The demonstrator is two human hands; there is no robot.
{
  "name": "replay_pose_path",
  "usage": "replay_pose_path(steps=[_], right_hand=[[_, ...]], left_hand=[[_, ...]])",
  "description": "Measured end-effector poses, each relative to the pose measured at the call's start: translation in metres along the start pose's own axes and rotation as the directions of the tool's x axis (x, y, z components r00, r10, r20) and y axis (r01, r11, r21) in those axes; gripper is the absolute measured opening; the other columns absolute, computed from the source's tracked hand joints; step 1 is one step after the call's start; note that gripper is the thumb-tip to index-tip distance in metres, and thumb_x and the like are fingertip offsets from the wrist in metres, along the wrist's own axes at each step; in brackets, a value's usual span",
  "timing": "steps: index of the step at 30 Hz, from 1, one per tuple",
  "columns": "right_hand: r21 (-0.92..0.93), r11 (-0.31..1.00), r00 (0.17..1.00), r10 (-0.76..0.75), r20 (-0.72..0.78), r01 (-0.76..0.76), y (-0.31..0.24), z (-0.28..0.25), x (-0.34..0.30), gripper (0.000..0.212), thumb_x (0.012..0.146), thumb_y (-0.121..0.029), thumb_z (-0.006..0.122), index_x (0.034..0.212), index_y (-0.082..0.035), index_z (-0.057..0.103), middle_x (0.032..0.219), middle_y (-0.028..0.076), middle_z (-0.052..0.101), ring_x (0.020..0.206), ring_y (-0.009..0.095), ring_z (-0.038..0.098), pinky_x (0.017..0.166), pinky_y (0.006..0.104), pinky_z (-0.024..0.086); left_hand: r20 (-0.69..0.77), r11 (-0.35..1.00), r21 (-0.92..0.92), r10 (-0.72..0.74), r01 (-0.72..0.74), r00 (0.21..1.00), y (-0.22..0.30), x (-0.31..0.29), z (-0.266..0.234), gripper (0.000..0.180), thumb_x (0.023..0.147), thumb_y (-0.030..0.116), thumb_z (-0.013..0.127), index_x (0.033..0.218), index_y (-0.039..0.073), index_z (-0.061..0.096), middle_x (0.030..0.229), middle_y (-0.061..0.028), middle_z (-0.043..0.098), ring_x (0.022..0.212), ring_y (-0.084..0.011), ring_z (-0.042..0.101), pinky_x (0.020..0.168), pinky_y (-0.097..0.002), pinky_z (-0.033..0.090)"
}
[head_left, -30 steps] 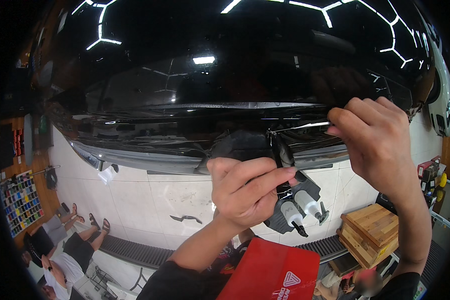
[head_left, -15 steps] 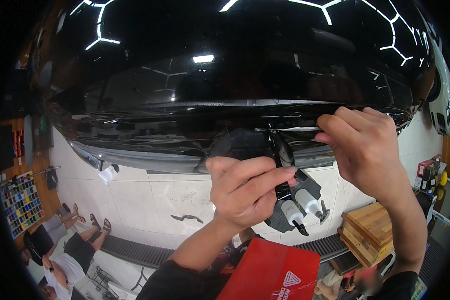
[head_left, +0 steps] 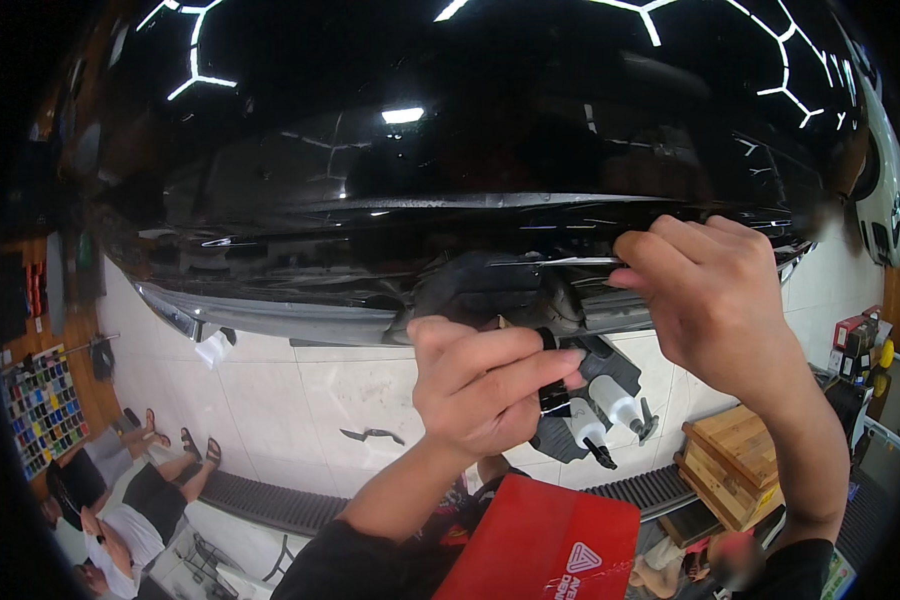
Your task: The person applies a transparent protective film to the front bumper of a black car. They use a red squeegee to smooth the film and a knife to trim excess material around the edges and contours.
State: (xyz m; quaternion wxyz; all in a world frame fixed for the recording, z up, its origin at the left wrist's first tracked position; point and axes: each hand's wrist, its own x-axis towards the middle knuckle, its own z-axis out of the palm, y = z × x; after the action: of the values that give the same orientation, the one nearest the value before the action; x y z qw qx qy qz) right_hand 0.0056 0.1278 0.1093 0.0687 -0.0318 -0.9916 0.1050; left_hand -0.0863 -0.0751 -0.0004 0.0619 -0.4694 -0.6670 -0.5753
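A glossy black car body panel (head_left: 400, 160) fills the upper view, with a loose-looking, wrinkled edge of black film (head_left: 300, 262) along its lower side. My left hand (head_left: 485, 380) is closed in a pinch below that edge, with a strip of black film (head_left: 554, 398) hanging from its fingers. My right hand (head_left: 705, 290) is closed around a thin silver blade (head_left: 575, 262), which points left across the dark recess in the bumper (head_left: 470, 290). Its handle is hidden inside my fist.
Two white spray bottles (head_left: 615, 400) stand on a dark stand beneath my left hand. A red bag or pouch (head_left: 540, 540) hangs at my front. A wooden crate (head_left: 735, 465) is at right. A dark tool (head_left: 372, 436) lies on the floor. People sit (head_left: 135, 520) at lower left.
My right hand and the blade have shifted slightly left. The black strip, earlier stretched between the car edge and my left hand, now shows as a short piece at my left fingers.
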Motion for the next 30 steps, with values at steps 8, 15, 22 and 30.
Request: replay_pose_path(steps=[8, 15, 22, 30], right_hand=[[0.524, 0.833, 0.959, 0.265, -0.098, -0.176, -0.003, 0.014, -0.045, 0.058, 0.083, 0.017, 0.053, 0.137, -0.001, 0.065, 0.102, 0.016, 0.060, 0.087, 0.024, 0.062, 0.075, 0.0326, 0.050], [0.809, 0.507, 0.806, 0.588, -0.070, -0.299, -0.094, 0.075, -0.137, 0.049, 0.087, 0.012, 0.061, 0.132, -0.005, 0.071, 0.099, 0.013, 0.058, 0.084, 0.023, 0.063, 0.074, 0.0331, 0.051], [0.952, 0.101, 0.363, 0.932, 0.011, -0.289, -0.199, 0.165, -0.262, 0.027, 0.095, 0.006, 0.061, 0.120, -0.001, 0.063, 0.102, 0.011, 0.066, 0.088, 0.019, 0.067, 0.080, 0.0325, 0.054], [0.710, -0.518, -0.686, 0.725, 0.067, -0.478, -0.165, 0.405, -0.597, 0.020, 0.089, -0.002, 0.071, 0.109, -0.002, 0.069, 0.085, 0.008, 0.070, 0.075, 0.017, 0.066, 0.069, 0.0333, 0.054]], left_hand=[[0.498, 0.915, 0.276, -0.398, 0.295, 0.770, -0.015, -0.149, -0.070, 0.044, 0.078, 0.005, 0.079, 0.122, 0.006, 0.074, 0.095, -0.0082, 0.072, 0.080, -0.0292, 0.063, 0.078, -0.0363, 0.052], [0.903, 0.498, 0.214, -0.429, 0.840, 0.024, 0.011, -0.096, -0.074, 0.075, 0.100, 0.030, 0.072, 0.162, 0.004, 0.039, 0.151, -0.0157, 0.055, 0.119, -0.0290, 0.066, 0.102, -0.0372, 0.053], [0.930, 0.276, 0.090, -0.367, 0.957, 0.019, 0.070, -0.159, 0.022, 0.060, 0.111, 0.030, 0.058, 0.159, -0.002, 0.041, 0.148, -0.0144, 0.059, 0.127, -0.0217, 0.062, 0.107, -0.0346, 0.050], [0.824, 0.576, 0.522, -0.531, 0.629, -0.198, 0.038, -0.260, 0.022, 0.048, 0.105, 0.024, 0.066, 0.145, 0.000, 0.060, 0.140, -0.0164, 0.066, 0.120, -0.0251, 0.066, 0.096, -0.0348, 0.055]])
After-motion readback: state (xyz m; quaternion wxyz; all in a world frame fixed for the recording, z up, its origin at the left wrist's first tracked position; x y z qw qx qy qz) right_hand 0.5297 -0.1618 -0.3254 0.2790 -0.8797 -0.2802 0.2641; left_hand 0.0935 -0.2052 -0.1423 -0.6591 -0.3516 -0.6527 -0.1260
